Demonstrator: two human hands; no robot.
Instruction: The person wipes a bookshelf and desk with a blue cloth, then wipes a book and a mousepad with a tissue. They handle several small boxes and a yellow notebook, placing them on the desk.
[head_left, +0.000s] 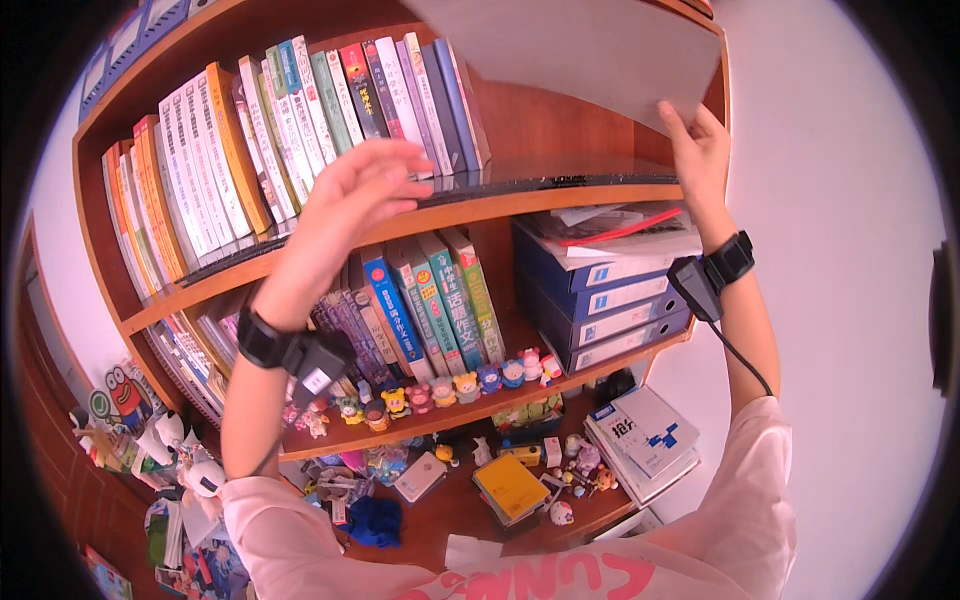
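My right hand (703, 150) pinches the lower right corner of a large flat grey sheet or board (592, 56) at the top right. The thumb lies on its near face, and its upper part runs out of view. My left hand (367, 184) is in front of the upper shelf's edge, fingers apart and slightly curled, with nothing visible in it. Behind it stands a row of upright books (300, 112). The right part of this shelf (555, 120) shows bare brown wood behind the sheet. A dark glossy strip (555, 182) runs along the shelf's front edge.
Below are more books (431, 300), stacked blue file boxes (600, 300) with papers and a red strip (622, 227) on top, and several small figurines (465, 386) along the edge. A cluttered desk holds a yellow notebook (511, 486) and book stack (645, 442). A wall (825, 300) stands right.
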